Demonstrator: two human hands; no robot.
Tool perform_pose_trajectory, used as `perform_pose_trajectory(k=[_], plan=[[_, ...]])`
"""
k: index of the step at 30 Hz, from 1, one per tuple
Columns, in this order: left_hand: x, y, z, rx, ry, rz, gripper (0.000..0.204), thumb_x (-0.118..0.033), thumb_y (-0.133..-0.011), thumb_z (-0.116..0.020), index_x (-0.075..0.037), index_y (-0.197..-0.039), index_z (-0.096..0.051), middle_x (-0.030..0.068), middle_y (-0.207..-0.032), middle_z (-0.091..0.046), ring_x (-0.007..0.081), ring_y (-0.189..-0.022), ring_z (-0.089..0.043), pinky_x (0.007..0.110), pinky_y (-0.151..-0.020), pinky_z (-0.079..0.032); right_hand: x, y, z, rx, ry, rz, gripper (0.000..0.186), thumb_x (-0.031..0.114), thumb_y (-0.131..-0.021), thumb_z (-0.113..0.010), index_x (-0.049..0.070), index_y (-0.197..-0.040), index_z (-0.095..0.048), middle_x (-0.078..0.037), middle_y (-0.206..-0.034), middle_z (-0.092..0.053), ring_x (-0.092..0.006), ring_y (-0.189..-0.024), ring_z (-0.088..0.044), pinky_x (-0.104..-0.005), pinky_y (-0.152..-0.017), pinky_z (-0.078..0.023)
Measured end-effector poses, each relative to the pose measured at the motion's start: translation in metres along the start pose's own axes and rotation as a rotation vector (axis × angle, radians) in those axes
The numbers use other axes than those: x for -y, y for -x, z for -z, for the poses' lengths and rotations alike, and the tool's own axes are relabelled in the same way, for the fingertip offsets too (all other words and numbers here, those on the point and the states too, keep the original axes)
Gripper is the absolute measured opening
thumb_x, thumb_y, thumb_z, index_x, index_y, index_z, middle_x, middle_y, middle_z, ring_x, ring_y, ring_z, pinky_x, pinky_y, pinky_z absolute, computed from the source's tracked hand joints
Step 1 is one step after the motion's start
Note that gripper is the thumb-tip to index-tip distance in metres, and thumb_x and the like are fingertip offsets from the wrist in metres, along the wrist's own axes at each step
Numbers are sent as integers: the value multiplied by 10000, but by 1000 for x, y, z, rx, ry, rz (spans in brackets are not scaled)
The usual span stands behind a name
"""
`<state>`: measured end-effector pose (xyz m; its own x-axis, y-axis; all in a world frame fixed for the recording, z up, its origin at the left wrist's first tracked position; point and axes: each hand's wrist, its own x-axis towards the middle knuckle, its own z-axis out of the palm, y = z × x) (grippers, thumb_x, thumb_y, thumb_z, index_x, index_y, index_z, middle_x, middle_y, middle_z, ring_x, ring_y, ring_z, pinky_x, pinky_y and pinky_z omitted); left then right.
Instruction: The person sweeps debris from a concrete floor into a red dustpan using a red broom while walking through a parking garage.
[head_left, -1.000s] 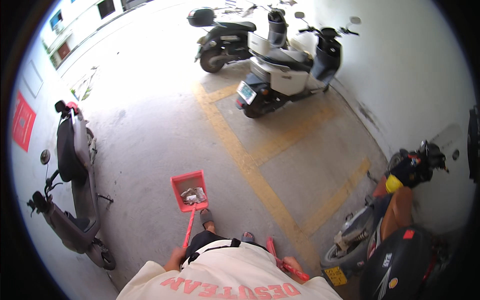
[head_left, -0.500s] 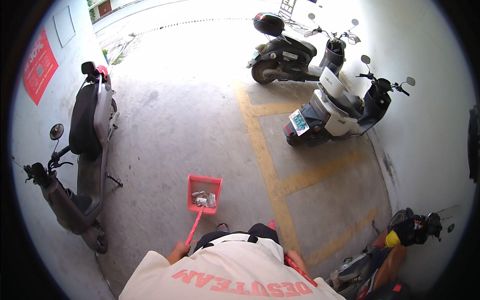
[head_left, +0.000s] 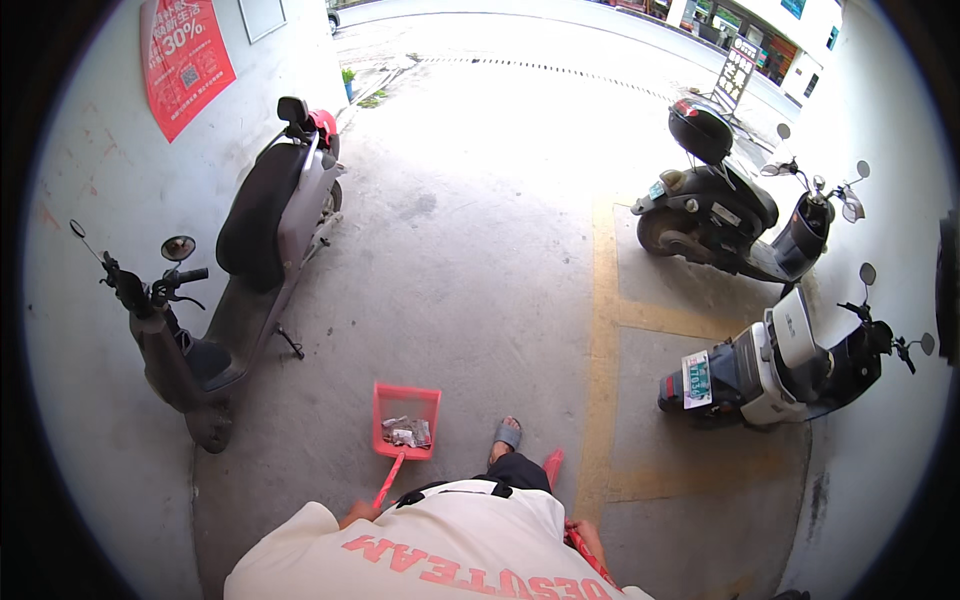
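Observation:
My left hand [head_left: 359, 513] is closed round the long red handle of a dustpan [head_left: 407, 390], partly covered by my pale shirt. The red pan sits low ahead of me with crumpled paper scraps and litter [head_left: 407, 432] lying in it. On the other side of my body, my right hand [head_left: 592, 541] grips a red stick [head_left: 588, 556], most of it hidden by the shirt. A red piece [head_left: 554, 466] shows beside my leg; it looks like the end of a broom, though its link to the stick is hidden.
A grey scooter [head_left: 265, 235] stands along the left wall. To the right, a black scooter [head_left: 735, 215] with a top box and a white-and-black scooter [head_left: 775, 370] are parked by yellow floor lines [head_left: 600, 350]. A sign board [head_left: 735, 72] stands near the road.
I have walked forward and turned left, so the scooters sit farther right and the near-right one has nearly left view. A sandaled foot now shows ahead. Both hands keep their holds.

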<state>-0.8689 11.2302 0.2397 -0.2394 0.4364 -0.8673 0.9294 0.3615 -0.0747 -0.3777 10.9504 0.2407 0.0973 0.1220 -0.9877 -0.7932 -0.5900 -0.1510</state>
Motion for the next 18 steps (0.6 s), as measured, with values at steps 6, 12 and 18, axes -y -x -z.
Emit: perform_pose_trajectory(k=[6,12,18], plan=[[-60,-7,44,-18,80,-142,517,-410,-664,-660,19,-951,-644,214,-970,-638,312,-923,-629,385,-733,-494,151,41,-65,-93,789,236,151,54,-746,-594,-21,-839,-688,-129,-722,-646,-187,-637,-629,-307,-573,-507],[-139,-20,77,-64,404,-6,495,-407,-711,-650,49,-905,-650,245,-924,-636,312,-872,-644,403,-686,-492,261,7,-95,-56,392,-246,154,84,-786,-443,-25,-878,-501,-153,-700,-575,-218,-494,-539,-323,-442,-460],[-248,-18,176,10,471,-1,482,-389,-705,-642,43,-920,-651,251,-932,-634,342,-889,-636,425,-717,-482,292,-61,-80,-59,677,-4,171,115,-770,-503,-21,-842,-578,-157,-729,-608,-228,-586,-579,-337,-533,-470]])
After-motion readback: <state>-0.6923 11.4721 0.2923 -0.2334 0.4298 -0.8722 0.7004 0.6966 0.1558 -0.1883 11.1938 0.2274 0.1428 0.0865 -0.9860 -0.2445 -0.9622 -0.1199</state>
